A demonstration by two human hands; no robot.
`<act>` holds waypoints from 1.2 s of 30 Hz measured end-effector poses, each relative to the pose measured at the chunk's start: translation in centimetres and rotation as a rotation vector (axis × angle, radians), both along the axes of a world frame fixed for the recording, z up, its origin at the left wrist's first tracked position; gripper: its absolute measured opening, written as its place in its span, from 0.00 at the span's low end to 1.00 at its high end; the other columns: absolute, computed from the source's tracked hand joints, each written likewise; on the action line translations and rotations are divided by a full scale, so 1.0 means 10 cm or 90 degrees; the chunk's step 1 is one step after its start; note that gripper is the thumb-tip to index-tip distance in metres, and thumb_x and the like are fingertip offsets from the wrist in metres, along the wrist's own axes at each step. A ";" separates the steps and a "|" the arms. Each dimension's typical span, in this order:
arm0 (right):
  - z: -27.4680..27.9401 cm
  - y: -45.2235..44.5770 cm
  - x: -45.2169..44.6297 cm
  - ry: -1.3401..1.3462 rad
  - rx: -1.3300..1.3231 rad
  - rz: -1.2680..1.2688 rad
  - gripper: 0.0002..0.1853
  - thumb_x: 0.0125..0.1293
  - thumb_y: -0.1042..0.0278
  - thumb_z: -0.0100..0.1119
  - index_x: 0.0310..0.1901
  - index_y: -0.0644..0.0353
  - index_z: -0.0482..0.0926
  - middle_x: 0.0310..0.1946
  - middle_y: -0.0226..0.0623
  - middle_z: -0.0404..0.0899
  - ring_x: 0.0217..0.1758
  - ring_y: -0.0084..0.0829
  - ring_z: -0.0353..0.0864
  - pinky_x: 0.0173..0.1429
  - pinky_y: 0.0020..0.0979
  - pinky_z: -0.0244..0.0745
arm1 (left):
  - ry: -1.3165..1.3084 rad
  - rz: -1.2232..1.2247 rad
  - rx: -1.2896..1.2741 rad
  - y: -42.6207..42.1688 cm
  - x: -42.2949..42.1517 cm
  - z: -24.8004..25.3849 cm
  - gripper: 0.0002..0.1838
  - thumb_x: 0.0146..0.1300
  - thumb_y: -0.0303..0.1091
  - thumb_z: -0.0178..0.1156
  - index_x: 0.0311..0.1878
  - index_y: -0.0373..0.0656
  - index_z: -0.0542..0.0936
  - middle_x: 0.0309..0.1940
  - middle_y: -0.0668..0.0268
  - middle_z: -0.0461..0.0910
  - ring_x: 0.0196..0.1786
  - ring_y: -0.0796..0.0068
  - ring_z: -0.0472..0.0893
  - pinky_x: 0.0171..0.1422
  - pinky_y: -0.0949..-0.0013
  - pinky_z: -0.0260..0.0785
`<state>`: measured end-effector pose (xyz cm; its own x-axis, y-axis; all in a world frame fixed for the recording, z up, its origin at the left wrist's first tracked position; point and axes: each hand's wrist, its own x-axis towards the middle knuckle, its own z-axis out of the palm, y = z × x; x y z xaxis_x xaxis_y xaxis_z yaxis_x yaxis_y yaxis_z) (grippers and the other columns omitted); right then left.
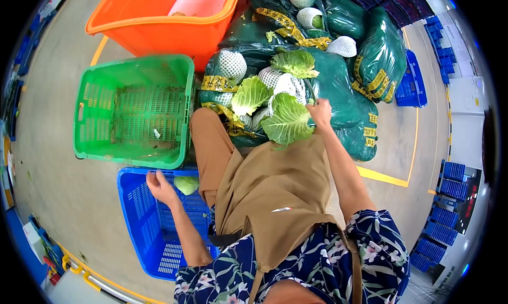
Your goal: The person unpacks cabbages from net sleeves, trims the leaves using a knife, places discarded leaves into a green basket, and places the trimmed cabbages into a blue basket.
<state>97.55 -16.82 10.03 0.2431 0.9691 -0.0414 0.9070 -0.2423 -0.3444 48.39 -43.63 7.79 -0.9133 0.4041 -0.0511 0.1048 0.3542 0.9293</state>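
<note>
Now, with twelve o'clock taken as straight ahead, the right hand [320,112] is seen just past one o'clock, its fingers drawn together where a large cabbage leaf [288,121] is met by the dark green bag [333,76]; which of the two is pinched cannot be told. Heads in white foam nets [233,65] are held in the bag around twelve o'clock, partly covered by loose leaves [251,95]. The left hand [159,187] is raised at about nine o'clock over the blue basket [153,240], its fingers loosely curled and slightly apart, with nothing seen gripped. A pale green cabbage [186,185] is placed just beside it, inside the basket's far end. The green crate [135,113], with scraps scattered on its floor, is set at ten o'clock, and the orange tub [159,26] is set beyond it at eleven. More stuffed bags [381,55], banded with yellow tape [378,80], are piled toward one o'clock.
</note>
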 end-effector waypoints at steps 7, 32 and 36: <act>0.12 1.00 -0.31 -0.052 0.013 0.220 0.49 0.37 0.48 0.79 0.64 0.53 0.71 0.68 0.49 0.62 0.62 0.51 0.73 0.60 0.45 0.74 | 0.139 -0.746 -0.086 2.17 1.97 0.78 0.55 0.39 0.45 0.79 0.71 0.46 0.59 0.69 0.43 0.57 0.71 0.46 0.60 0.72 0.52 0.57; 1.38 -0.09 -3.63 0.788 -0.092 0.358 0.19 0.51 0.75 0.55 0.47 0.64 0.81 0.32 0.53 0.82 0.34 0.43 0.82 0.40 0.39 0.74 | 0.299 -0.299 -0.051 2.06 0.19 1.90 0.20 0.50 0.19 0.58 0.50 0.37 0.82 0.41 0.55 0.84 0.43 0.64 0.82 0.51 0.66 0.72; 1.09 -0.04 -3.66 0.732 0.052 0.337 0.25 0.51 0.75 0.53 0.55 0.65 0.78 0.42 0.55 0.82 0.42 0.47 0.82 0.48 0.38 0.76 | 0.378 -0.328 -0.276 1.95 -0.78 1.15 0.33 0.49 0.23 0.64 0.63 0.35 0.70 0.55 0.48 0.78 0.56 0.54 0.78 0.60 0.59 0.68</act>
<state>60.94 -17.25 20.90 -0.3107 0.9459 0.0936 0.0544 0.1160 -0.9918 40.56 -24.10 19.28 -0.5486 0.8263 0.1279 0.7685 0.4380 0.4666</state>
